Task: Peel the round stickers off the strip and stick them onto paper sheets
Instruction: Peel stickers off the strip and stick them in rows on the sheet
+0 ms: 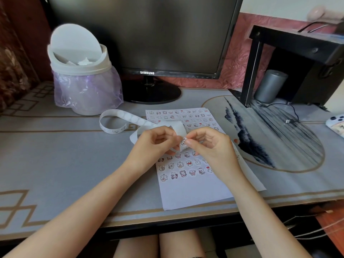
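both the left hand (158, 141) and right hand (208, 144) pinch the strip (128, 116) above the paper sheet (188, 185). the fingers hide the sheet's middle rows. the sticker (183, 142) between them is too small to read.

The desk (55, 157) wears a grey mat with tan fret borders and an inked landscape roundel (275, 138) at about three o'clock. At eleven o'clock stands a small white swing-lid bin (83, 71) lined with a lilac bag; beside it at twelve is the round black foot of a monitor (150, 92). At the centre lie two paper sheets (193, 190) (186, 116) covered with rows of small cartoon stickers, the nearer overlapping the farther. A curled sticker strip (115, 123) lies at ten o'clock of them. A black stand (253, 71) rests at two o'clock, a grey cylinder (270, 86) under it, with a cable (290, 116) and a phone (337, 125) at the right edge.
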